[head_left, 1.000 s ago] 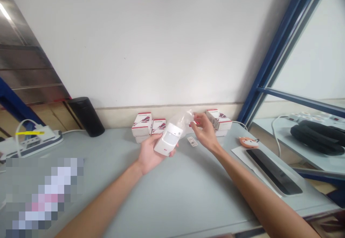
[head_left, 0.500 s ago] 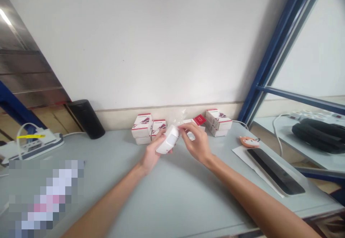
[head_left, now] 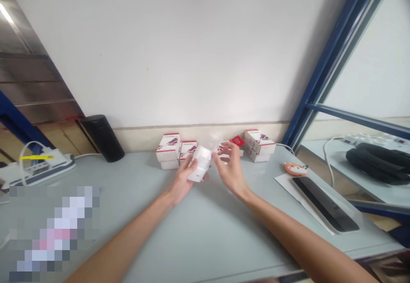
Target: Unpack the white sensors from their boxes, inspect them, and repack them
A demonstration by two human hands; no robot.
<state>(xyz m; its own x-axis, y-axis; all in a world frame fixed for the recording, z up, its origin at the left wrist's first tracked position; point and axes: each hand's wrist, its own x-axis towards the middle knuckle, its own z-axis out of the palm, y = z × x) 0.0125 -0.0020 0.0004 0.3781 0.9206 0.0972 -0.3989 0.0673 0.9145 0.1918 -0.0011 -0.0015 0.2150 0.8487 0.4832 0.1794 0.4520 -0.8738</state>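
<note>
Head view, single entry.

**Left hand point(head_left: 182, 185):** grip narrow, closed around a white motion sensor point(head_left: 200, 165), which is held tilted above the middle of the counter point(head_left: 205, 240), with a small red mark low on its casing.

**Clear plastic bag point(head_left: 213, 140):** rises from the sensor's far end; faint against the wall.

**Right hand point(head_left: 231, 170):** grip wide, fingers spread and curled, just beside the sensor. Motion blur leaves it uncertain whether the fingertips touch the bag.

**Far edge of counter, against the wall:** white boxes with red markings point(head_left: 168, 145) stacked left of the hands, a second stack point(head_left: 188, 148) beside them, and a third point(head_left: 259, 145) to the right. A red card point(head_left: 237, 140) stands behind the right hand, between the stacks.

**Counter, left:** black cylinder point(head_left: 102, 138); power strip point(head_left: 41, 167) with a white cable and yellow tag. A pixelated patch point(head_left: 54, 231) covers the near left.

**Counter, right:** orange fox-shaped object point(head_left: 295, 169); dark tablet point(head_left: 325, 204) lying on a white sheet of paper point(head_left: 285, 185).

**Beyond the counter, right:** blue metal frame point(head_left: 333, 61); black bag point(head_left: 373, 161) on a lower pale surface point(head_left: 320, 155).
</note>
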